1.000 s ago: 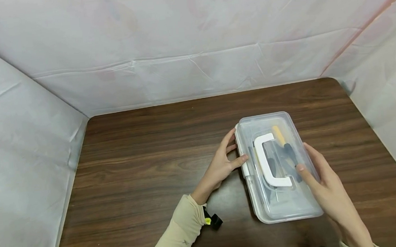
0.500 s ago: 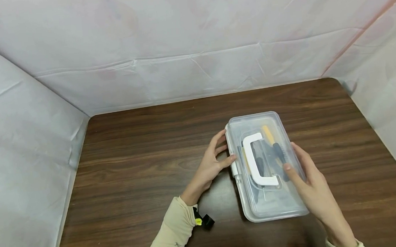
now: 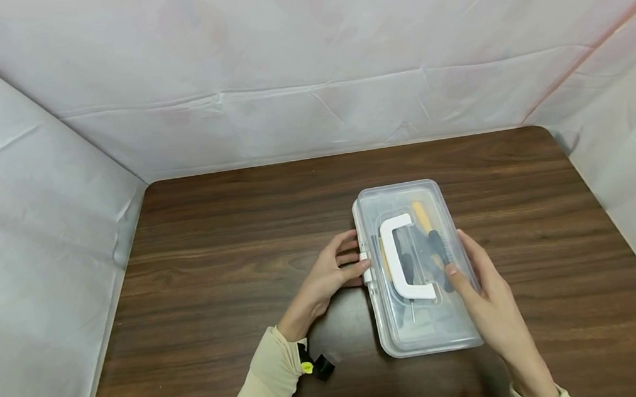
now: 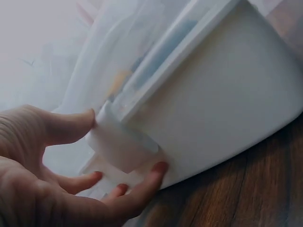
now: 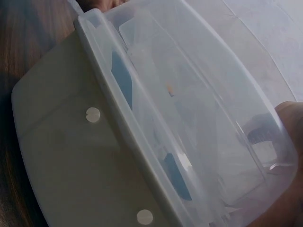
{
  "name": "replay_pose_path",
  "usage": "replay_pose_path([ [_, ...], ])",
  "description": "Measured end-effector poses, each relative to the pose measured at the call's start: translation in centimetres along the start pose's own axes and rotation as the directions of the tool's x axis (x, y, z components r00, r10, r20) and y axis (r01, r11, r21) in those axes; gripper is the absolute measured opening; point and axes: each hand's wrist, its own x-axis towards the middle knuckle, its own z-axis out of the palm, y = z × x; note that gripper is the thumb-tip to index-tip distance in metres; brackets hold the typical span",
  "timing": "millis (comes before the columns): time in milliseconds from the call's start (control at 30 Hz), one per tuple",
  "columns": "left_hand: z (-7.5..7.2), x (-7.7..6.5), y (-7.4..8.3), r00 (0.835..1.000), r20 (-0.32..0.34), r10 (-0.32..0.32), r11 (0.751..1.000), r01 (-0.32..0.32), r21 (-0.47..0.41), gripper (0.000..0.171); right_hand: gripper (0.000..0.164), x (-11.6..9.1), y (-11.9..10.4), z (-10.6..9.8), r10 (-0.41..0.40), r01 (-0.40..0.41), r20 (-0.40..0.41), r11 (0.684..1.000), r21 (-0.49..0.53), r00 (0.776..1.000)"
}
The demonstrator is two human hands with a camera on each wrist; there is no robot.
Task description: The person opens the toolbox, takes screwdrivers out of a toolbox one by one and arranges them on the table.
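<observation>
A clear-lidded plastic storage box (image 3: 434, 333) lies on the table, right of centre in the head view. A white carry handle (image 3: 394, 261) lies flat on its lid. Through the lid show blurred tools, one with a yellow and dark handle (image 3: 422, 216). My left hand (image 3: 322, 281) is at the box's left side. Its thumb and fingers pinch the white latch (image 4: 120, 142), seen close in the left wrist view. My right hand (image 3: 492, 303) grips the opposite side, thumb on the lid and fingers down the wall, partly hidden. The lid is down.
The dark wood table (image 3: 231, 244) extends around the box. Pale cloth walls (image 3: 266, 127) stand behind it and at both sides. A small black wrist camera (image 3: 324, 367) sits at my left cuff.
The box and both hands have shifted left in the head view. My left fingers have slid down from the box's upper left edge to around the latch. The right hand keeps its hold.
</observation>
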Motion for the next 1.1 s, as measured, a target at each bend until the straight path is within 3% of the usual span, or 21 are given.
replay_pose_path([
  [200,0.4,-0.7,-0.1,0.999,0.013,-0.048,0.998,0.049,-0.035,0.065,0.065,0.0,0.0,0.1,0.008,-0.008,-0.002,1.0,0.004,1.0],
  [533,0.6,-0.9,-0.8,0.999,-0.03,-0.026,0.996,0.023,-0.084,0.048,0.064,0.0,-0.2,0.1,0.001,-0.001,-0.006,1.0,-0.003,1.0],
  [900,0.0,-0.4,-1.2,0.997,0.054,-0.06,0.983,0.069,-0.173,0.049,0.065,0.0,-0.2,0.0,-0.018,0.018,-0.002,1.0,0.01,1.0],
  [1100,-0.1,-0.3,-1.2,0.995,0.068,-0.071,0.982,0.082,-0.17,0.053,0.065,0.0,-0.1,0.0,-0.016,0.016,-0.002,1.0,0.016,1.0],
])
